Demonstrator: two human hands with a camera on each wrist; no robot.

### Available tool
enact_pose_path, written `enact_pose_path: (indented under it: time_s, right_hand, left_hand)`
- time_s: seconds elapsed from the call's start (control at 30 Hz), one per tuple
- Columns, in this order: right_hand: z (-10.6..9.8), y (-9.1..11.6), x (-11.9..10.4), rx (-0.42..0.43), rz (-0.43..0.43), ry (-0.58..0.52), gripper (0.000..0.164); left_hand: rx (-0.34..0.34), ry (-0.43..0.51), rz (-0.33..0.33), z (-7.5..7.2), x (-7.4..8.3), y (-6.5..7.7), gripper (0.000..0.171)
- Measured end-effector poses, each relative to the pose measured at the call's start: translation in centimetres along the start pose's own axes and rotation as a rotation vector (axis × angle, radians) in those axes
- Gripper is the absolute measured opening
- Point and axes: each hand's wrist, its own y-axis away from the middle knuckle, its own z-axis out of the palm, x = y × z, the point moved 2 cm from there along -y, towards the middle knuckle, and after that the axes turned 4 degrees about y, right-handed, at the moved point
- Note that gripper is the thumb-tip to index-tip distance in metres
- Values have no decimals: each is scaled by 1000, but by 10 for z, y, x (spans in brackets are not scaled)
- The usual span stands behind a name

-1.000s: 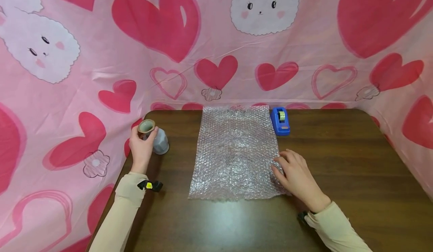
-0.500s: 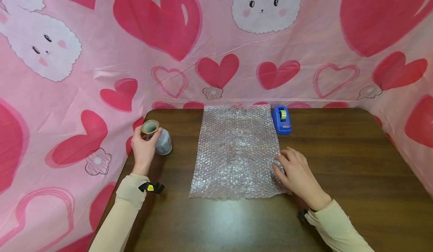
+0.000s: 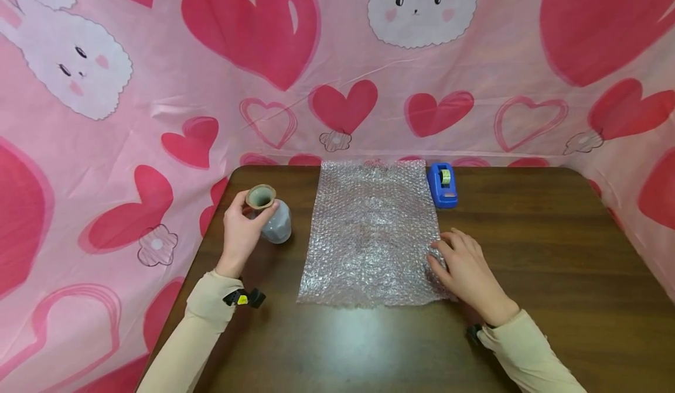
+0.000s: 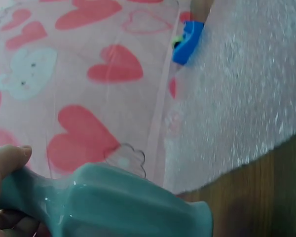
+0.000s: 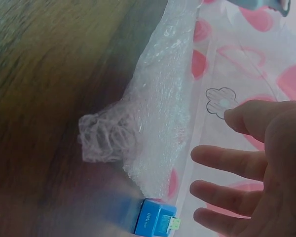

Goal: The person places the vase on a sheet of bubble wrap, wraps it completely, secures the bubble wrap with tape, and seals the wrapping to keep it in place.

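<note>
A grey-blue glazed vase with a brown-rimmed mouth leans over the table's left side. My left hand grips it by the neck just below the rim, thumb on the near side. In the left wrist view the faceted body of the vase and its narrower foot fill the lower part. A sheet of bubble wrap lies flat in the middle of the table. Over its right edge hovers my right hand, fingers relaxed and spread. The right wrist view shows nothing between those fingers.
A blue tape dispenser with a roll of tape stands at the back, beside the bubble wrap's far right corner. Brown wood-grain table extends to the right. A pink heart-patterned cloth hangs behind and along the left side.
My left hand has carried the vase to the right, toward the bubble wrap. The right hand stays at the sheet's right edge. The head view has shifted slightly.
</note>
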Motion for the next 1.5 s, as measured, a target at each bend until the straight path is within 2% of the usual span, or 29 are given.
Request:
enact_pose_path:
  time_s: [0.37,0.7,0.97,1.3,1.47,1.5]
  right_hand:
    - [-1,-1,0,-49,19,-10,31]
    - [-1,1,0,-48,19,-14,32]
    - [-1,1,-1,-51,15,-10,32]
    - [2,2,-3,-6,-26,5,30]
    - [2,2,-3,11,-39,8,29]
    - [3,2,-3,13,-43,7,29]
  left_hand:
    - [-140,36,14,22,19,17,48]
    - [-251,37,29,41,24,31,49]
    - [-347,79,36,61,33,42,49]
    - [-423,73,69,84,38,52,47]
    - [-441,71,96,98,44,55,48]
    - [-454,75,90,99,49,56,48]
